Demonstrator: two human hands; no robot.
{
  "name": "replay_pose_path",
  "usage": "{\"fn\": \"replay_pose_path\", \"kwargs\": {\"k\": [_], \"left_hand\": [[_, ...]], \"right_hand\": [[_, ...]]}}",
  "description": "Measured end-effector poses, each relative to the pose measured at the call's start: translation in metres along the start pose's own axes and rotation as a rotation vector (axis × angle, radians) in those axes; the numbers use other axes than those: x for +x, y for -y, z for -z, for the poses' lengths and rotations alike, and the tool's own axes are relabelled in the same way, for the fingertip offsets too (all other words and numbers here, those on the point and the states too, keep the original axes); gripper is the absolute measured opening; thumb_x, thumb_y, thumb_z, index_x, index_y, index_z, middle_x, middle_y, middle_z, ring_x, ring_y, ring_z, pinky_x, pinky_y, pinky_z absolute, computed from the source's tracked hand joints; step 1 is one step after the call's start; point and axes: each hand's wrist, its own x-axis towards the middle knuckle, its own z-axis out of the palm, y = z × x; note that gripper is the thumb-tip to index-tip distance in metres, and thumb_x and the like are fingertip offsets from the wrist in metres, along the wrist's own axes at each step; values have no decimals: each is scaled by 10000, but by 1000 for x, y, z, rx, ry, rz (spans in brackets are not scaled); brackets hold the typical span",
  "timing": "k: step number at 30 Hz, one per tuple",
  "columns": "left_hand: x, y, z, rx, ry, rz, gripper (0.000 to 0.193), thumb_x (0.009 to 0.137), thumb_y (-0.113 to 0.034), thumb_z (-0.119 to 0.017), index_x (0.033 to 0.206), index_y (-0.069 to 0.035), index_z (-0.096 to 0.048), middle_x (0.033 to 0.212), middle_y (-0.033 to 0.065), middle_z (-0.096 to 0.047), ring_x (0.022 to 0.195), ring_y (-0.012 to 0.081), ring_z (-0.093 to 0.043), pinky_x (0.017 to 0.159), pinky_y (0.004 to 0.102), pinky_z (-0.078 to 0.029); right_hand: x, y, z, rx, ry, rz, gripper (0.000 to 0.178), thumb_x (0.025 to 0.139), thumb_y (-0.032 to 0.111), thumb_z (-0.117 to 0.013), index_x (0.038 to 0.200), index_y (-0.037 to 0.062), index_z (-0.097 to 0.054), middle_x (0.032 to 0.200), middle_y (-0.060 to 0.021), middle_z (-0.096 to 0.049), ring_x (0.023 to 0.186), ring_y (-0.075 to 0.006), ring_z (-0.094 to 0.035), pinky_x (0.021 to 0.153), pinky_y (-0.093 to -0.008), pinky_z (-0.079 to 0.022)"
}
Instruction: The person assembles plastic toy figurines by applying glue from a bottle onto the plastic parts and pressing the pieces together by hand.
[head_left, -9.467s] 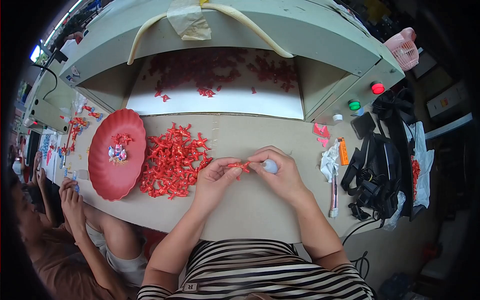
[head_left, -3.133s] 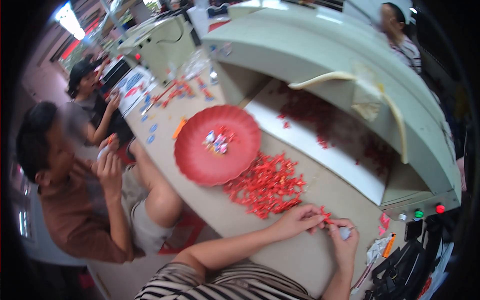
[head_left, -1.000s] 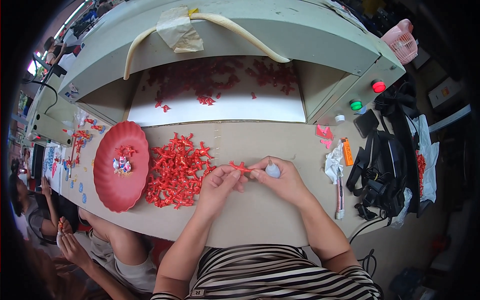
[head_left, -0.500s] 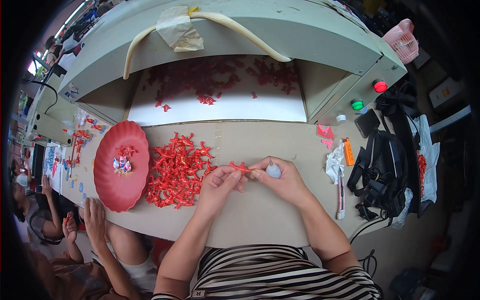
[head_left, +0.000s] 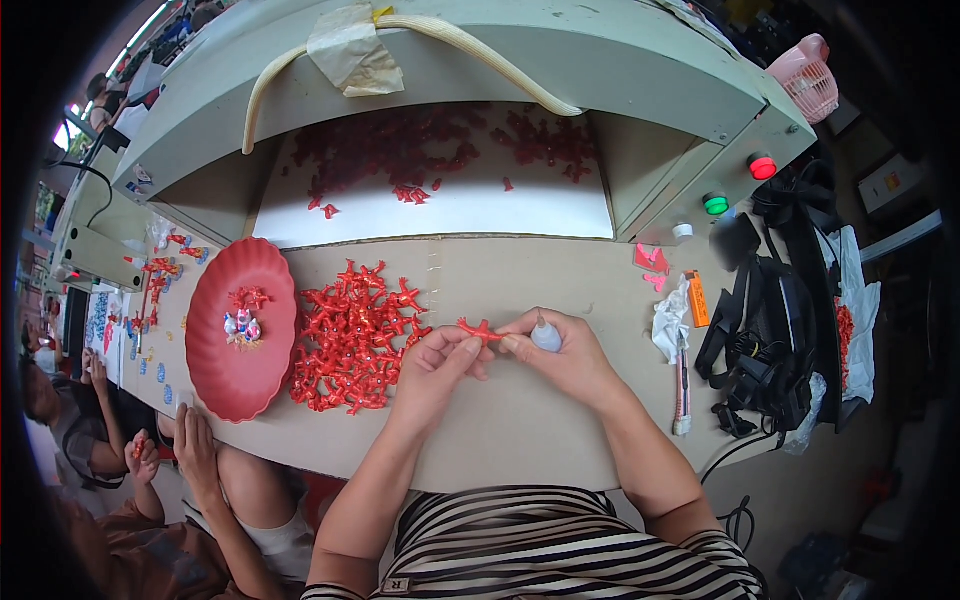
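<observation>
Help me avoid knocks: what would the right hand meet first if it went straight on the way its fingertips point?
The right hand, holding a pale bottle, points leftward: it would first meet the red figurine, which its fingertips seem to touch, then probably the left hand holding it. Depth is unclear.

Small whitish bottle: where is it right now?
In the head view, the small whitish bottle is held in the right hand, to the right of the pinched red figure.
</observation>
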Motion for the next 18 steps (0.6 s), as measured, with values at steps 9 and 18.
{"fn": "replay_pose_path", "kwargs": {"k": [9, 18], "left_hand": [[2, 0, 0, 5, 2, -8, 117, 857, -88, -512, 935, -4, -534, 819, 101, -605, 677, 126, -562, 629, 251, -472], [0, 6, 11, 71, 14, -71, 153, 867, -146, -518, 943, -17, -546, 802, 49, -606, 666, 79, -545, 617, 216, -461]], "right_hand": [[1, 3, 1, -5, 0, -6, 138, 809, 90, -585, 911, -2, -601, 786, -22, -611, 718, -51, -523, 664, -196, -430], [4, 0, -8, -4, -18, 53, 108, 802, 80, -588, 870, -2, -599, 781, -35, -611, 723, -79, -542, 658, -209, -440]]}}
